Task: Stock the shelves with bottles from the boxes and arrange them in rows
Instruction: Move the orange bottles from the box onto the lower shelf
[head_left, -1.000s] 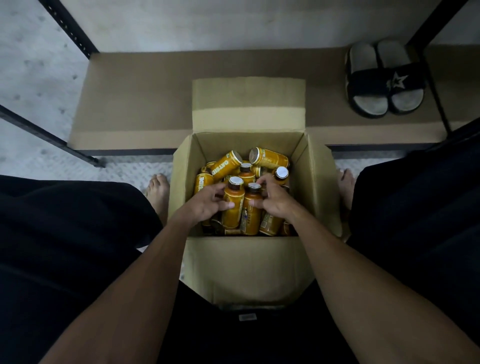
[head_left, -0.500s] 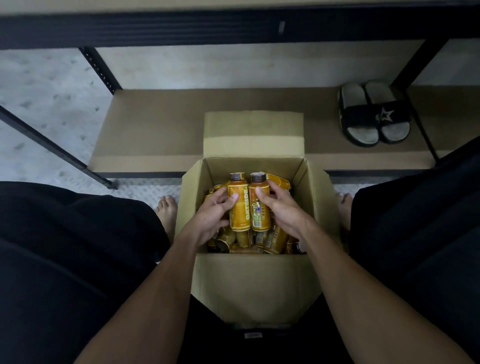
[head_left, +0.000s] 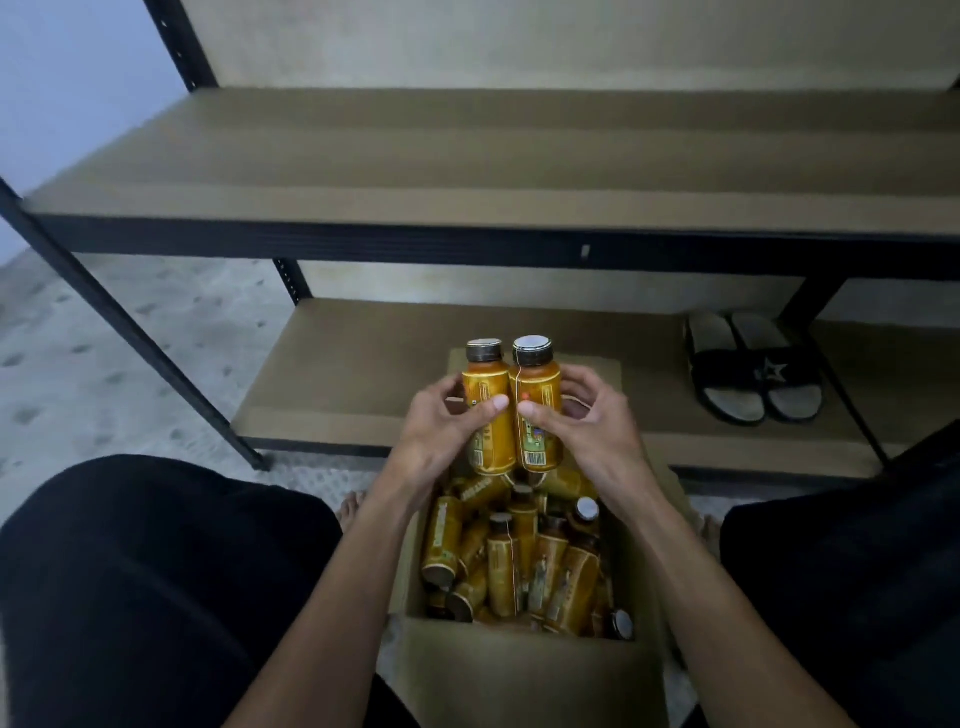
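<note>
Left bottle (head_left: 485, 382) gripped by left hand (head_left: 441, 434), right bottle (head_left: 537, 387) by right hand (head_left: 589, 434); fingers curled round bodies, thumbs pressed on labels. Both held upright, touching, above cardboard box (head_left: 519, 675), before lower shelf (head_left: 353, 374). Loose bottles (head_left: 511, 564) heaped in box. Black slides (head_left: 753, 376) placed on lower shelf.

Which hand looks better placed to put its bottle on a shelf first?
Probably the left hand: it grips the left bottle upright, facing bare shelf. The right hand grips the right bottle, but slippers lie on its side.
</note>
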